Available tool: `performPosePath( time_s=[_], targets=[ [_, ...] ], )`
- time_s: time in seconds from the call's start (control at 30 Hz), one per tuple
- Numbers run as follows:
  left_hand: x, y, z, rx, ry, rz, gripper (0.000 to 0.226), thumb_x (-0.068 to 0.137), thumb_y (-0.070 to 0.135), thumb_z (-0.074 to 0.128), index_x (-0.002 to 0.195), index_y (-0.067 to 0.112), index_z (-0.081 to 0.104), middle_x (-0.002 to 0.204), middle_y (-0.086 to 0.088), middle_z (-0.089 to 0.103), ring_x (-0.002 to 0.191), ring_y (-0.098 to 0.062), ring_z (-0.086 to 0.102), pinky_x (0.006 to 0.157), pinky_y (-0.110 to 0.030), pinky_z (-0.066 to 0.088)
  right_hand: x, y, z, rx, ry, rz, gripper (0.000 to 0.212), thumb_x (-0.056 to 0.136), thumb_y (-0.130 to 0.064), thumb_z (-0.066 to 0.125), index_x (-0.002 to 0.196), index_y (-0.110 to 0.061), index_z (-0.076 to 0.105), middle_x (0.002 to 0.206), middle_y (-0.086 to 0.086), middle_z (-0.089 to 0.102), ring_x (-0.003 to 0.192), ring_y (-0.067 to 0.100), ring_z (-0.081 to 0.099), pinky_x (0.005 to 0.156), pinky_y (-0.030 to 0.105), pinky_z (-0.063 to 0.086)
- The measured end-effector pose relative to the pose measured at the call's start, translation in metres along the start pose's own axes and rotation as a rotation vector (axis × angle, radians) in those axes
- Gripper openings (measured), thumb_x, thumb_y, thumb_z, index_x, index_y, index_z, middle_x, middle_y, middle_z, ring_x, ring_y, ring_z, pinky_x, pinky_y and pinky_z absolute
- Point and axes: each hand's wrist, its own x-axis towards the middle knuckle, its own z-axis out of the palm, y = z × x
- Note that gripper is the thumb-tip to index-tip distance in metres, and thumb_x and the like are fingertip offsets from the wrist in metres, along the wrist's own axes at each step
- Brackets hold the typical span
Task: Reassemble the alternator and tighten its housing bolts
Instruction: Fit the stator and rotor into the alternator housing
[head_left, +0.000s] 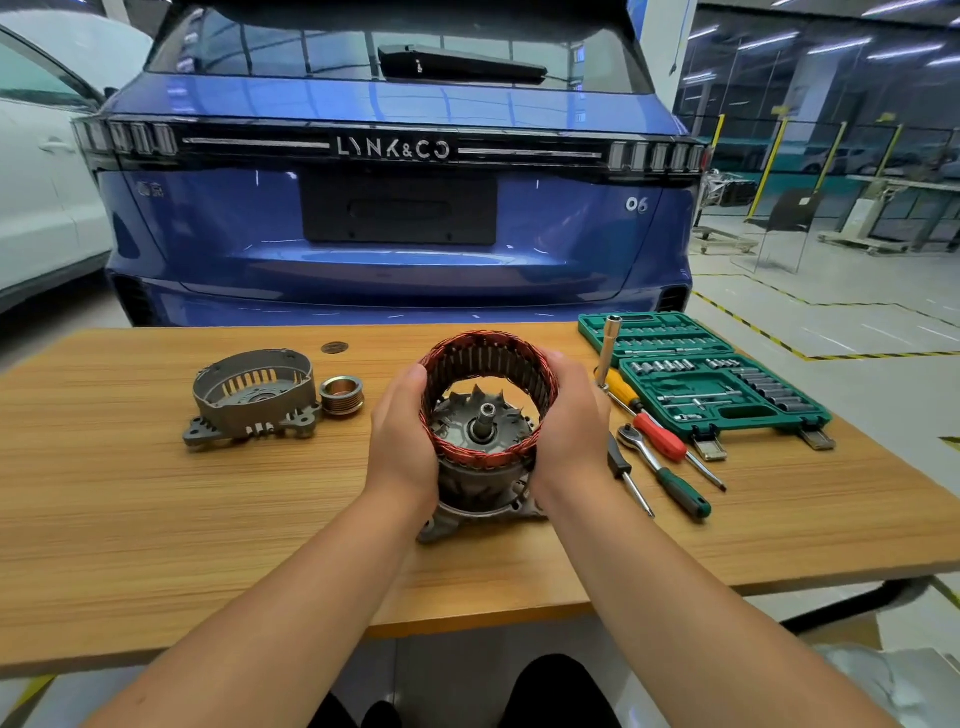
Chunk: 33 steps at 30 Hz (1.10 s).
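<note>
A wooden bench fills the lower half of the view, with the rear of a blue car behind it at twelve o'clock.

At nine o'clock on the bench lies a grey cast housing half, open side up. Just beside it on its right sits a grooved pulley. A small dark round disc lies near the far edge, at eleven o'clock.

In the middle, two bare forearms reach in from six o'clock. The left hand and the right hand cup opposite sides of the stator, a ring of red copper windings, with the fingers curled round its outer wall. Through the ring, the rotor shows, its shaft pointing up. The rotor stands in the other grey housing half, which rests on the bench. The ring sits around the top of the rotor, raised above the housing rim.

At three o'clock, near the right hand, lie a socket extension, a yellow-and-red screwdriver, a black-handled screwdriver and a green-handled ratchet. Beyond them at two o'clock an open green socket case holds rows of sockets.
</note>
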Motion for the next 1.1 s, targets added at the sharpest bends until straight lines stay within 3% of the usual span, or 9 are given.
performPosePath(
  time_s=[0.07,0.13,0.2,0.33,0.6,0.73,0.83,0.97,1.1],
  targets=[
    [-0.003,-0.002,-0.001,0.033,-0.012,0.017,0.051,0.085,0.060,0.052,0.116,0.026,0.074,0.121,-0.010,0.070,0.114,-0.029,0.067,0.097,-0.052,0.055,0.000,0.002,-0.002,0.002,-0.008,0.027,0.019,0.085,-0.049,0.058,0.079,-0.047,0.076,0.085,-0.008,0.076,0.099,0.025,0.070,0.096,0.057,0.054],
    [-0.006,-0.006,-0.002,0.065,-0.010,0.048,0.041,0.090,0.054,0.048,0.110,0.030,0.076,0.108,0.000,0.074,0.104,-0.018,0.070,0.081,-0.034,0.058,-0.003,0.006,-0.003,0.020,-0.019,0.057,0.030,0.086,-0.045,0.058,0.092,-0.025,0.080,0.094,0.004,0.077,0.100,0.030,0.072,0.096,0.061,0.054],
    [-0.007,-0.009,-0.004,0.096,0.021,0.061,0.042,0.092,0.051,0.045,0.114,0.031,0.074,0.104,0.009,0.074,0.099,-0.008,0.070,0.072,-0.021,0.056,-0.007,0.008,-0.003,0.021,-0.008,0.073,0.041,0.082,-0.047,0.058,0.103,-0.018,0.078,0.102,0.008,0.076,0.103,0.030,0.071,0.097,0.060,0.054],
    [-0.003,-0.009,-0.002,0.121,0.021,0.043,0.049,0.091,0.053,0.044,0.125,0.027,0.070,0.116,0.004,0.072,0.109,-0.013,0.067,0.088,-0.034,0.055,-0.003,0.010,-0.002,0.024,0.018,0.105,0.043,0.080,-0.048,0.059,0.108,-0.020,0.077,0.106,0.007,0.076,0.105,0.028,0.071,0.096,0.057,0.055],
    [-0.007,-0.010,0.000,0.129,0.034,0.072,0.050,0.090,0.052,0.044,0.124,0.027,0.069,0.114,0.005,0.072,0.111,-0.015,0.067,0.088,-0.035,0.054,-0.001,0.011,-0.008,0.052,-0.006,0.087,0.033,0.083,-0.039,0.058,0.101,-0.020,0.079,0.102,0.008,0.077,0.104,0.029,0.072,0.097,0.058,0.055],
    [-0.008,-0.006,0.002,0.165,0.023,0.130,0.054,0.089,0.056,0.042,0.128,0.028,0.067,0.119,0.005,0.070,0.116,-0.015,0.064,0.099,-0.043,0.052,0.003,0.010,-0.011,0.071,-0.005,0.047,0.035,0.081,-0.039,0.059,0.105,-0.023,0.079,0.103,0.006,0.077,0.104,0.027,0.072,0.091,0.051,0.058],
    [-0.010,-0.009,0.003,0.185,0.046,0.127,0.043,0.090,0.053,0.042,0.119,0.036,0.069,0.109,0.017,0.071,0.105,-0.001,0.065,0.097,-0.040,0.054,0.003,0.014,-0.012,0.079,-0.008,0.081,0.040,0.083,-0.036,0.056,0.110,-0.015,0.077,0.107,0.012,0.076,0.107,0.034,0.070,0.095,0.056,0.056],
    [-0.010,-0.010,0.002,0.194,0.070,0.110,0.035,0.088,0.054,0.042,0.110,0.044,0.068,0.102,0.033,0.066,0.096,0.012,0.061,0.091,-0.033,0.051,0.003,0.017,-0.013,0.074,-0.008,0.085,0.041,0.085,-0.037,0.054,0.112,-0.014,0.076,0.109,0.013,0.075,0.107,0.032,0.071,0.097,0.060,0.054],
    [-0.010,-0.008,0.002,0.193,0.047,0.106,0.042,0.091,0.052,0.041,0.118,0.036,0.070,0.106,0.019,0.071,0.101,0.002,0.065,0.090,-0.034,0.054,0.003,0.018,-0.013,0.071,-0.006,0.092,0.040,0.085,-0.038,0.054,0.110,-0.017,0.077,0.108,0.011,0.076,0.107,0.031,0.071,0.097,0.059,0.054]
  ],
)
